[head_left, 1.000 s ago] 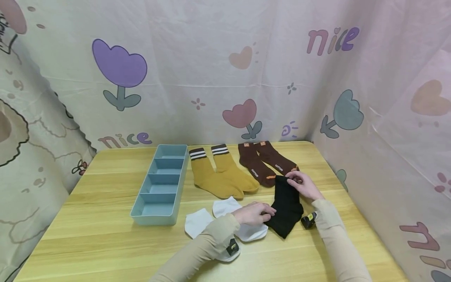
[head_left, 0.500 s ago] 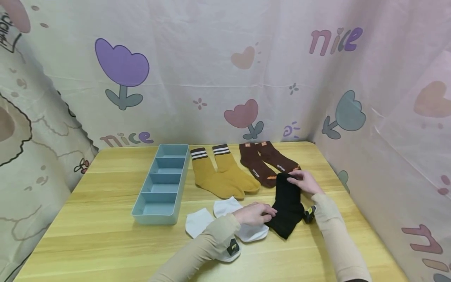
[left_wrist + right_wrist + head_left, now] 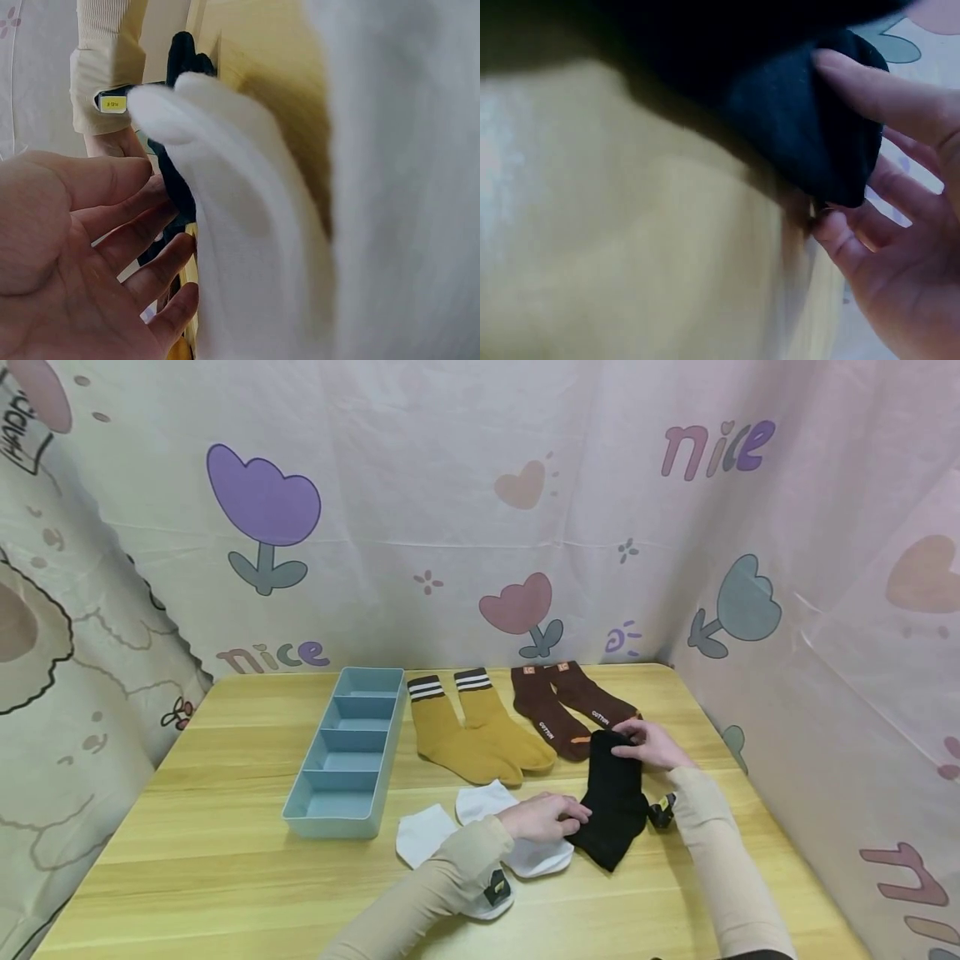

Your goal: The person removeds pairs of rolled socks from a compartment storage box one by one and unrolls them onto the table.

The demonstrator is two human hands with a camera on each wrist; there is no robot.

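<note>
A black sock (image 3: 613, 802) lies at the right of the table, its cuff toward the back. My right hand (image 3: 654, 747) pinches the cuff; in the right wrist view its thumb (image 3: 885, 94) lies on one face of the black fabric, the other fingers behind. My left hand (image 3: 542, 817) reaches over the white socks, fingertips at the black sock's left edge. The left wrist view shows those fingers (image 3: 150, 274) loosely bent and spread. White socks (image 3: 427, 835) lie partly hidden under the left forearm; one white sock (image 3: 240, 225) fills the middle of the left wrist view.
A light blue box (image 3: 378, 802) with several compartments stands left of the socks. Two mustard socks (image 3: 472, 743) with striped cuffs lie behind the white ones. Two brown socks (image 3: 553, 714) lie at the back right. A patterned curtain (image 3: 405, 527) closes off the table's back and sides.
The right hand and the sock's cuff it pinches have shifted only slightly. The left hand keeps its place at the black sock. The whole head view drifts a little to the right.
</note>
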